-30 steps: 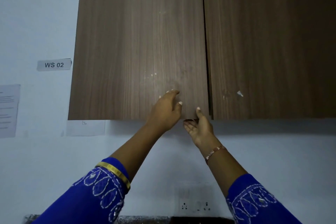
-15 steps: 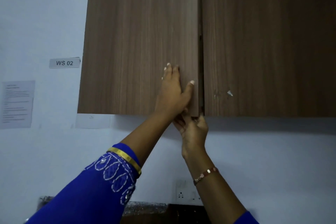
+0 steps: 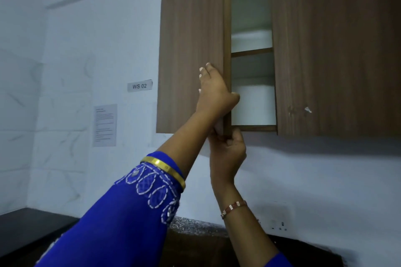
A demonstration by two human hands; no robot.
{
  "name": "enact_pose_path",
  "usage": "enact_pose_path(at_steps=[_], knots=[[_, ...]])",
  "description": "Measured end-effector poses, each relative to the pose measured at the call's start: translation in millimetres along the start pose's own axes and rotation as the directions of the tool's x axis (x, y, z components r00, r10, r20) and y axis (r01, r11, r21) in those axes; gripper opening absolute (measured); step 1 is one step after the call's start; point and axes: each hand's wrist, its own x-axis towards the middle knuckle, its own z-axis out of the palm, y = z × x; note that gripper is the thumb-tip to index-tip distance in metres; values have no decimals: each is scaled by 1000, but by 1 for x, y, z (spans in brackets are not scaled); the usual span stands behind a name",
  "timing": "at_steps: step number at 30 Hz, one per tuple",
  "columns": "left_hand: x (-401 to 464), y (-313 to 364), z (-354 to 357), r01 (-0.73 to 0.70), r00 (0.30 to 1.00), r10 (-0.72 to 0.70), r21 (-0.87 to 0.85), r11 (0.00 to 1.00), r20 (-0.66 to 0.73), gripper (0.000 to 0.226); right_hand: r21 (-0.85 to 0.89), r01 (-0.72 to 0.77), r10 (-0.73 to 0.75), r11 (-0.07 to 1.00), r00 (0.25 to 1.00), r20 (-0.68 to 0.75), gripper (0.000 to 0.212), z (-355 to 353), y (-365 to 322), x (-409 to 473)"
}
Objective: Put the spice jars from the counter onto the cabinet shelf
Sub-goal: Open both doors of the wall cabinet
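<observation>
White wall behind, "WS 02" label [image 3: 139, 86] and a printed sheet [image 3: 105, 125] left of the wall cabinet. Left cabinet door [image 3: 192, 50] is partly swung out; right door [image 3: 334, 50] is flush. Gap shows a white interior with a middle shelf [image 3: 251, 51], bare where visible. Left hand [image 3: 213, 91] grips the door's free edge, fingers flat on the front, thumb wrapped behind. Right hand [image 3: 227, 147] has fingers curled on the door's bottom corner. Dark surface [image 3: 19, 230] below; spice jars not in view.
</observation>
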Motion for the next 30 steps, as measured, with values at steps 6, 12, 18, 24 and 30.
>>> enact_pose_path(at_steps=[6,12,18,24,30], knots=[[-14,-27,-48,40,999,-44,-228,973,-15,90,-83,72,-60,994,988,146,32,25,-30,-30],[-33,-53,-119,32,999,-40,-382,924,-13,84,-264,441,-349,858,877,331,48,72,-41,-57],[-42,-106,-199,62,994,-97,-459,886,-53,65,-190,496,-394,847,827,402,59,149,-40,-112],[-45,-187,-277,109,981,-160,-361,926,-114,41,-308,564,-406,766,797,447,60,231,-40,-156],[-42,-246,-315,116,977,-169,-345,932,-130,38,-448,612,-430,652,785,446,63,291,-26,-185]])
